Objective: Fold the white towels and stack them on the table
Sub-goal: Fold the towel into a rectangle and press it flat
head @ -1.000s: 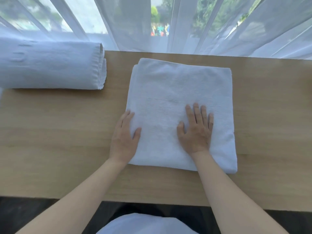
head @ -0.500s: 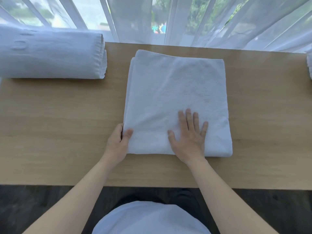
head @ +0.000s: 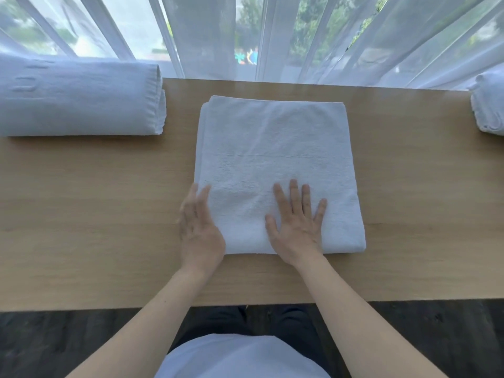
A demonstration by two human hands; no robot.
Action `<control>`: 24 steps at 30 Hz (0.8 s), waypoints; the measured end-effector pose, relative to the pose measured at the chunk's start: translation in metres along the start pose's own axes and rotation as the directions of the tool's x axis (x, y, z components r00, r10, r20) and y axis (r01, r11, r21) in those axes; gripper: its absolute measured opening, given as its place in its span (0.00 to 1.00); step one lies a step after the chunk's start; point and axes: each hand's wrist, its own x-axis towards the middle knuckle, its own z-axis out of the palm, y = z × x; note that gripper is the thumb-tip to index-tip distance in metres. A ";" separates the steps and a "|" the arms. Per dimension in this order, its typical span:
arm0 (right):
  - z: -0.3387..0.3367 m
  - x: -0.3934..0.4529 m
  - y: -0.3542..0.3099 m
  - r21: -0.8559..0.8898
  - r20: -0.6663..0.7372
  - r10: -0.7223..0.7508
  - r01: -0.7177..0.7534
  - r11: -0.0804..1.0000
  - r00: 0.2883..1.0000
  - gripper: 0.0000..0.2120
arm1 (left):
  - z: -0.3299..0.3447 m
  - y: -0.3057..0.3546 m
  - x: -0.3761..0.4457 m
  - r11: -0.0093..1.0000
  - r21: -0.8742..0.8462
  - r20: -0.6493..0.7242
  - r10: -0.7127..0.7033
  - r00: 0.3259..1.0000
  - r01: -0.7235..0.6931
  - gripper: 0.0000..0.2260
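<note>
Folded white towel (head: 275,170), frame centre, flat on wooden table (head: 81,203). Right hand (head: 297,222), fingers spread and straight, pressing its lower part; left hand (head: 200,227), fingers extended, at its lower-left edge, gripping nothing. Rolled towel (head: 79,99), upper left; another towel (head: 489,105), right edge, partly cut off. Sheer curtain (head: 272,36) along top.

The left hand (head: 200,230) has let go of the folded towel's (head: 275,159) corner and opened flat
</note>
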 end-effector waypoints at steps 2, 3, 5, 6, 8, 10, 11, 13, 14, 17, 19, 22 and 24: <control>-0.003 0.006 -0.005 0.054 -0.055 -0.023 0.026 0.998 0.998 0.31 | 0.012 0.007 0.010 0.949 0.148 0.088 0.266 0.960 -0.277 0.29; -0.002 0.011 -0.006 0.054 -0.076 -0.048 0.053 0.997 0.996 0.31 | 0.017 0.007 0.016 0.905 0.201 0.166 0.345 0.924 -0.374 0.24; 0.001 0.017 0.002 -0.009 -0.074 -0.114 0.114 0.993 0.991 0.30 | 0.026 0.002 0.026 0.840 0.286 0.323 0.368 0.872 -0.460 0.24; 0.002 0.020 0.013 -0.033 -0.066 -0.103 0.101 0.994 0.993 0.30 | 0.029 -0.002 0.027 0.816 0.329 0.369 0.352 0.860 -0.475 0.25; 0.000 0.024 0.037 -0.017 -0.065 0.095 -0.096 0.995 0.993 0.30 | 0.033 -0.008 0.025 0.793 0.388 0.378 0.328 0.866 -0.470 0.27; -0.008 0.029 0.049 0.043 -0.061 0.345 -0.343 0.939 0.937 0.31 | 0.036 -0.003 0.024 0.809 0.400 0.365 0.292 0.884 -0.432 0.27; -0.009 0.029 0.047 0.044 -0.073 0.347 -0.345 0.938 0.935 0.31 | 0.038 0.003 0.024 0.810 0.402 0.363 0.288 0.886 -0.428 0.28; -0.006 0.022 0.035 -0.009 -0.104 0.096 -0.097 0.995 0.990 0.31 | 0.045 0.014 0.024 0.778 0.386 0.389 0.350 0.852 -0.496 0.28; -0.002 0.015 0.032 -0.048 -0.079 -0.053 0.049 0.998 0.995 0.31 | 0.048 0.018 0.024 0.745 0.380 0.420 0.390 0.820 -0.549 0.27; 0.002 0.004 0.046 -0.072 -0.039 -0.092 0.089 0.993 0.995 0.30 | 0.047 0.016 0.026 0.701 0.358 0.497 0.415 0.762 -0.617 0.26; 0.002 0.002 0.060 -0.062 -0.053 -0.012 0.008 0.998 0.999 0.30 | 0.041 0.009 0.023 0.695 0.370 0.512 0.402 0.759 -0.617 0.27; -0.004 -0.002 0.065 -0.068 -0.048 -0.026 0.022 0.997 0.999 0.31 | 0.026 -0.010 0.011 0.667 0.398 0.526 0.397 0.752 -0.630 0.31; -0.006 -0.010 0.065 -0.085 -0.001 -0.092 0.091 0.992 0.996 0.35 | 0.015 -0.026 0.002 0.614 0.427 0.531 0.424 0.734 -0.664 0.34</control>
